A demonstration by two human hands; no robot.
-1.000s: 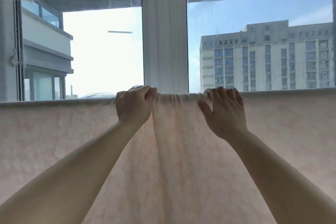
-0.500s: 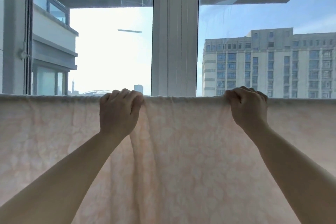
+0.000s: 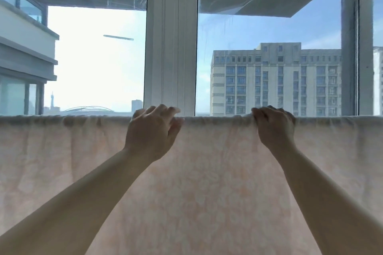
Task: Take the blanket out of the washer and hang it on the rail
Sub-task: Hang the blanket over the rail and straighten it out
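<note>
A pale pink, flower-patterned blanket point(image 3: 207, 182) hangs draped over a horizontal rail at chest height, spanning the full width of the view. The rail itself is hidden under the blanket's top fold. My left hand point(image 3: 153, 130) is at the top edge near the window post, its fingers loosely bent just above the fold and holding nothing. My right hand point(image 3: 273, 126) grips the top fold further right, fingers curled over it. The stretch of fabric between my hands lies flat; small gathers remain at the far left of the top edge.
Directly behind the rail is a large window with a white centre post point(image 3: 172, 47) and a grey frame upright point(image 3: 350, 58) to the right. Buildings and sky show through the glass. The washer is out of view.
The bunched fabric between my hands has been pulled flat along the rail. My left hand has let go of the fold and shifted right toward the window post. My right hand keeps its grip.
</note>
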